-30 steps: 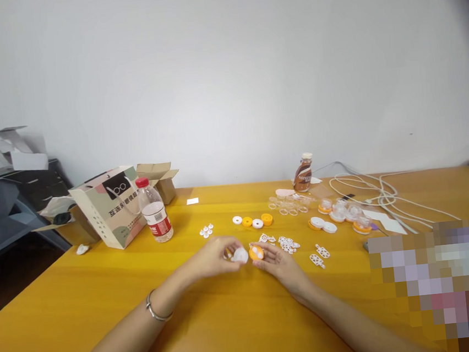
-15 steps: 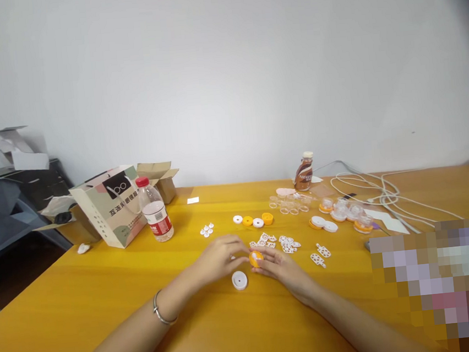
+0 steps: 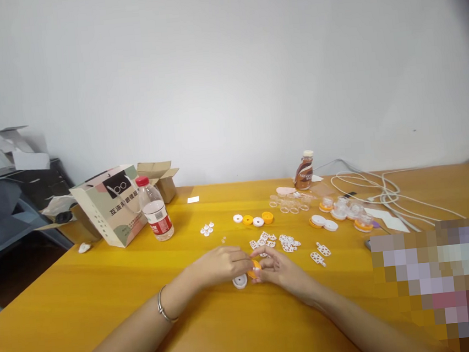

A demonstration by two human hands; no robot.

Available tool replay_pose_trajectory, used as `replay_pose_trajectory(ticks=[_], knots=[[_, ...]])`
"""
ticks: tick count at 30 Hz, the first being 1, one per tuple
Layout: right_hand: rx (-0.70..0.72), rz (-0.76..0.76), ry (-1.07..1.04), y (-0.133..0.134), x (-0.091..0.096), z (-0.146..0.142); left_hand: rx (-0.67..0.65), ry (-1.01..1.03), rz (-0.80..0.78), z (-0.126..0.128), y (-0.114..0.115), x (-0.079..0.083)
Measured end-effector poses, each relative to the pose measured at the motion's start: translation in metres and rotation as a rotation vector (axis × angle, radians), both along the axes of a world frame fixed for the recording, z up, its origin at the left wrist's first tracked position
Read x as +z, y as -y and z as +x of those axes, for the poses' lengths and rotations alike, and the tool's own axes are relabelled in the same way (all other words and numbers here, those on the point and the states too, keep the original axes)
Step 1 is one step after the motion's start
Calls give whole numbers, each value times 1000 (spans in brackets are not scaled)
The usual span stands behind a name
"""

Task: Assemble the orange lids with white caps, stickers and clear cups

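Between the fingertips of my right hand is an orange round part, tilted, with a small white piece in its middle. My left hand is curled over the part's left side, its fingers closed against it; the thumb is hidden. Just below my left fingers lies a white round disc with a small centre hole, partly covered by that hand. Beyond the hands sit white openwork gear pieces in a loose pile, with a second pile to its right.
Farther back stand a row of white and orange discs, clear rings and small white pegs. Domed clear-and-orange pieces lie right, near a white cable. A water bottle, paper bag and brown drink bottle stand upright.
My left hand has come down and closer over the orange part, now covering some of the white disc. The orange part has shifted slightly down-left and tilted.
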State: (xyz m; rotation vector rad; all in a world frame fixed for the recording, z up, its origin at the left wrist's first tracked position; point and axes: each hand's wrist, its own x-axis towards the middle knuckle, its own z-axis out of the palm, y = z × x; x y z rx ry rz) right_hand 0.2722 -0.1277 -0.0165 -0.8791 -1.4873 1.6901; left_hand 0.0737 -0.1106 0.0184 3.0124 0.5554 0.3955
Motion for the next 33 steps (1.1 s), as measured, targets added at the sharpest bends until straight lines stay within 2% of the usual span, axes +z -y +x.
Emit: replay_pose_trajectory(ticks=[5, 13, 19, 24, 28, 30, 33], knots=[[19, -29, -24, -1, 2, 3, -23, 41, -50, -2, -1, 2], [-2, -30, -77, -1, 2, 2, -27, 19, 62, -4, -3, 1], [-47, -7, -88, -2, 4, 1, -22, 26, 46, -5, -2, 3], [-64, 23, -79, -2, 3, -1, 53, 128, -113, 0, 3, 9], [-139, 7, -65, -6, 1, 0, 207, 214, -209, -3, 6, 21], [-187, 8, -56, -8, 0, 2, 257, 159, -255, -7, 8, 25], [-246, 27, -46, -12, -3, 3, 219, -21, -316, -10, 11, 22]])
